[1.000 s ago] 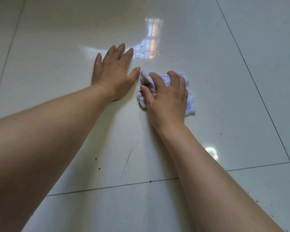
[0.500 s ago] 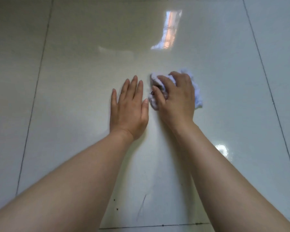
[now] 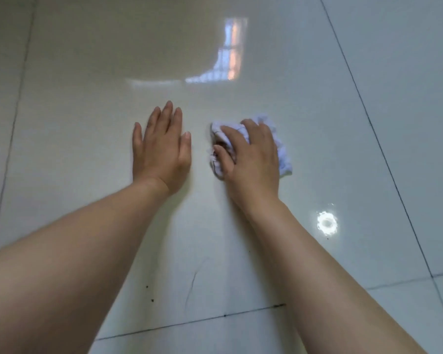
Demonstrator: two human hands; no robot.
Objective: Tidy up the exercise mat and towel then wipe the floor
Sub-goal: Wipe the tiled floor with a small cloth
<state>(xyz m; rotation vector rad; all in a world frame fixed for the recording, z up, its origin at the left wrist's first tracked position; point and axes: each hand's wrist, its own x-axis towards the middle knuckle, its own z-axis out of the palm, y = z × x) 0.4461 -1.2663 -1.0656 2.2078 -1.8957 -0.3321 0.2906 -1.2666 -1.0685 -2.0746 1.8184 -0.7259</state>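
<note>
On the tiled floor (image 3: 348,139), both grips down.
Right grip (image 3: 253,162) curls over the crumpled white cloth (image 3: 282,155), whose long axis I cannot tell; left grip (image 3: 161,152) lies flat, fingers straight, near it.

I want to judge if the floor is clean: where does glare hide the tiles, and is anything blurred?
Head view: a window reflection glares on the glossy floor beyond the left hand; a small round light spot shines right of the right forearm; the cloth under the right hand looks slightly soft.
</note>
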